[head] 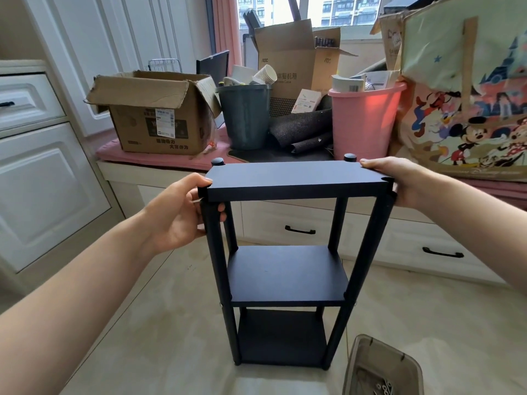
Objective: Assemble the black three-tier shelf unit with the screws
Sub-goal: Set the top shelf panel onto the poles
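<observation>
- Here, the black shelf unit (288,275) stands upright on the pale tiled floor (159,323) in front of me, all three boards sitting between its four posts.
- My left hand (182,215) grips the near-left post just under the top shelf (293,178) — thumb up at the board's corner, fingers curled round the post.
- My right hand (399,181) holds the top shelf's right end, fingers laid along its edge near the back corner; how the thumb sits I cannot tell.
- A translucent tub (382,369) lies on the floor near the unit's right foot, with screws (383,390) in it.
- Beyond the shelf — a window seat with a cardboard box (154,115), a grey bin (245,115) and a pink bin (365,121).
</observation>
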`<state>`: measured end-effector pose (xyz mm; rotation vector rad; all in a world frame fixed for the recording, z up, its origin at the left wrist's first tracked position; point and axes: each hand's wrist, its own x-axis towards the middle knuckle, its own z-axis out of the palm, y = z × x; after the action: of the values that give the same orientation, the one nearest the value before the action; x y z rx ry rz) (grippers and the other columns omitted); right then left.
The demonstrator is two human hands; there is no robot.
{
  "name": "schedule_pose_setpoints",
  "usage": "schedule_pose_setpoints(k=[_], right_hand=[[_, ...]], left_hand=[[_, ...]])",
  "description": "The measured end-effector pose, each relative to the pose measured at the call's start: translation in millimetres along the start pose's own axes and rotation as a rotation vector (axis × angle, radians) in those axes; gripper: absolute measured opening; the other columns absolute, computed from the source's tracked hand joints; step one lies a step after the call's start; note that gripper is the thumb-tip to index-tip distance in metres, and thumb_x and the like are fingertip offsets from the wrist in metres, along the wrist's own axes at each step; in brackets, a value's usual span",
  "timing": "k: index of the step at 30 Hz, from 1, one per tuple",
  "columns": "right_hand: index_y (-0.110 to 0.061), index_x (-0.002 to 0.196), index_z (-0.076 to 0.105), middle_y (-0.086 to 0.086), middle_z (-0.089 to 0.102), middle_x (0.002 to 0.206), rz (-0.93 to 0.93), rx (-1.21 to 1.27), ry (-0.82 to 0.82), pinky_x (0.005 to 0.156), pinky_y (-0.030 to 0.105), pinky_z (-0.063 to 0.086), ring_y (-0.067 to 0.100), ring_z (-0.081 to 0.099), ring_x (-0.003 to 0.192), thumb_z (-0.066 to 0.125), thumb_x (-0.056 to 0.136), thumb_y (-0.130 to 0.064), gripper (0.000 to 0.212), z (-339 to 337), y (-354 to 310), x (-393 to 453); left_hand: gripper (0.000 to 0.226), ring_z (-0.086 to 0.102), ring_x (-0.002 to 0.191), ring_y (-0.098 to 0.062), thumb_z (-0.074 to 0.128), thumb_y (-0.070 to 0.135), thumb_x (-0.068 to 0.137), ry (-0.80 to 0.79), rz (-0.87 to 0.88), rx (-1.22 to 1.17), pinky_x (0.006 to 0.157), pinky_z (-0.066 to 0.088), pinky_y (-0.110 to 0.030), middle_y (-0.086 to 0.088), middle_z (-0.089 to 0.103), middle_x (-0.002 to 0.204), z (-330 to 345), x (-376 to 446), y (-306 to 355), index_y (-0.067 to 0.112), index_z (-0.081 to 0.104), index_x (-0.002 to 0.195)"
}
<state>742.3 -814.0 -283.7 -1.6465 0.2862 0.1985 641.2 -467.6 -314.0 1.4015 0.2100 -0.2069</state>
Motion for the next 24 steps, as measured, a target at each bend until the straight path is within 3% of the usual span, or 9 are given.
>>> schedule_pose_setpoints(k=[4,8,12,16,21,24], right_hand=[[-0.014,0.092,0.065,-0.006,0.066,0.055,0.027,0.072,-0.134,0.045,0.015,0.049,0.007,0.062,0.043,0.065,0.090,-0.023,0.010,-2,2,-4],[-0.013,0.090,0.064,-0.007,0.063,0.052,0.010,0.041,-0.126,0.054,0.020,0.047,0.006,0.059,0.043,0.065,0.088,-0.022,0.009,-1,2,-7],[-0.017,0.088,0.061,-0.006,0.062,0.057,0.002,0.025,-0.128,0.053,0.021,0.043,0.004,0.056,0.041,0.066,0.090,-0.025,0.010,-1,2,-9],[-0.018,0.087,0.059,-0.004,0.055,0.072,0.013,-0.023,-0.106,0.047,0.020,0.044,0.006,0.051,0.052,0.068,0.091,-0.030,0.015,0,0,-8],[-0.019,0.084,0.059,-0.007,0.056,0.055,0.032,-0.068,-0.118,0.045,0.016,0.045,0.004,0.052,0.039,0.066,0.092,-0.032,0.017,2,-5,-5],[-0.019,0.083,0.059,-0.007,0.056,0.046,0.054,-0.094,-0.128,0.042,0.013,0.044,0.004,0.052,0.036,0.064,0.094,-0.033,0.018,2,-8,-4]], left_hand=[[0.053,0.071,0.085,-0.029,0.066,0.048,0.073,-0.061,-0.054,-0.026,0.091,0.048,-0.046,-0.010,0.070,0.091,-9,1,5,0.009,0.066,0.109],[0.046,0.069,0.070,-0.024,0.058,0.046,0.089,-0.016,-0.017,-0.085,0.100,0.047,-0.050,-0.006,0.068,0.079,-4,6,7,0.009,0.064,0.116],[0.030,0.066,0.059,-0.019,0.050,0.036,0.099,0.015,0.065,-0.085,0.094,0.050,-0.048,-0.001,0.066,0.069,3,8,2,0.015,0.058,0.119],[0.030,0.063,0.057,-0.017,0.047,0.036,0.100,0.021,0.058,-0.087,0.086,0.052,-0.045,-0.001,0.064,0.065,5,6,1,0.013,0.057,0.116],[0.030,0.057,0.056,-0.019,0.047,0.030,0.099,0.038,0.107,-0.169,0.068,0.060,-0.037,-0.006,0.057,0.067,12,3,-3,0.006,0.057,0.112],[0.031,0.059,0.059,-0.021,0.048,0.033,0.098,0.061,0.144,-0.172,0.070,0.061,-0.040,-0.005,0.060,0.067,15,3,-5,0.008,0.060,0.112]])
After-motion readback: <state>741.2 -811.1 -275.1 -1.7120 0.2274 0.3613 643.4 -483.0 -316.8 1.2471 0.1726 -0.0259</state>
